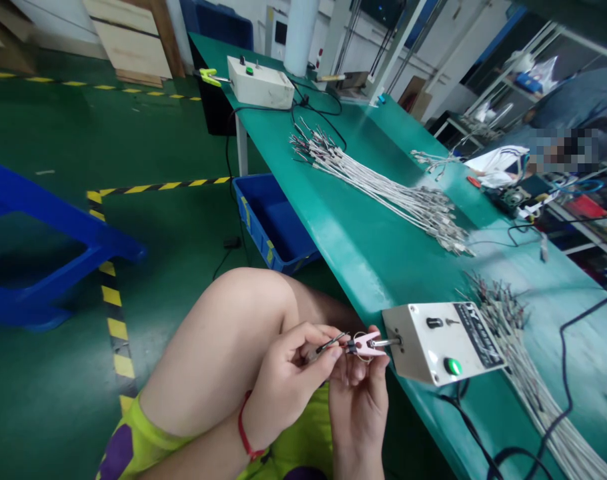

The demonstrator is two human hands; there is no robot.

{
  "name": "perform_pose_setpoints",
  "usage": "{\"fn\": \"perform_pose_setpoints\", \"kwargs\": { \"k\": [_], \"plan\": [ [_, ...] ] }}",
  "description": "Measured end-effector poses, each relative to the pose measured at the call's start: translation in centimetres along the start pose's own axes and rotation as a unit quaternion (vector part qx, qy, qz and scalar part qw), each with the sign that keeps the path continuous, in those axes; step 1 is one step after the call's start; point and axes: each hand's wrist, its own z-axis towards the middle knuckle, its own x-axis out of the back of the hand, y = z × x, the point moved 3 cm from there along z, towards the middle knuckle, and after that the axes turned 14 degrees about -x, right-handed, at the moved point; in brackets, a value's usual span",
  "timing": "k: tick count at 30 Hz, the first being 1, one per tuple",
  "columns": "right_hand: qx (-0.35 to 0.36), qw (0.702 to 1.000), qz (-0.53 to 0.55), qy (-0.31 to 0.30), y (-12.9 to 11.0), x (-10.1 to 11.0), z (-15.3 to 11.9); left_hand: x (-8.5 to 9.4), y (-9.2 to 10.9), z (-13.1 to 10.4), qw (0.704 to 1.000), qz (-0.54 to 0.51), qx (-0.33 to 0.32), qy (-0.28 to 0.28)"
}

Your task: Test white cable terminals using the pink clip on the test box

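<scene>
My left hand (288, 377), with a red cord on its wrist, is closed in a pinch around thin dark wires (332, 342). Their tips point toward a pink spring clip (364, 345) on the metal shaft (386, 343) of a white box (436, 343). A green button (452, 366) glows on that box. Right beside it, my right hand (359, 393) has its thumb and a finger pressed on the clip's two handles. Where the wires meet the clip's jaws is too small to make out.
On the green table (363, 267) lie two bundles of white cables (383, 187) (528, 373). A second box (261, 83) with a yellow clip stands farther back. A blue crate (278, 227) is beneath the edge, a blue stool (48, 247) at left. Another person (578, 113) is across the table.
</scene>
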Motion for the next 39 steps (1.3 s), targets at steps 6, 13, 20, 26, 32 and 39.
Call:
{"fn": "perform_pose_setpoints", "kwargs": {
  "k": [6,13,20,26,32,39],
  "plan": [
    [0.017,1.000,-0.019,0.011,0.0,-0.2,0.1,0.1,0.0,-0.1,1.000,0.003,-0.005,0.004],
    [0.014,1.000,-0.022,0.003,0.1,-0.2,0.0,-0.2,0.0,0.1,1.000,-0.005,-0.011,-0.002],
    [0.010,1.000,-0.005,0.003,0.0,-0.2,-0.1,0.0,0.0,-0.1,1.000,0.018,-0.018,-0.004],
    [0.003,1.000,-0.009,0.004,-0.1,-0.5,-0.1,0.0,0.0,-0.1,0.999,0.024,-0.032,-0.005],
    [0.067,0.975,-0.211,0.014,-0.9,1.7,-1.5,-0.1,-0.1,-0.1,0.999,0.029,-0.029,-0.003],
    [0.531,0.629,-0.508,0.252,-7.8,3.7,-5.5,0.0,-0.5,-0.4,0.999,0.045,0.005,0.002]
  ]
}}
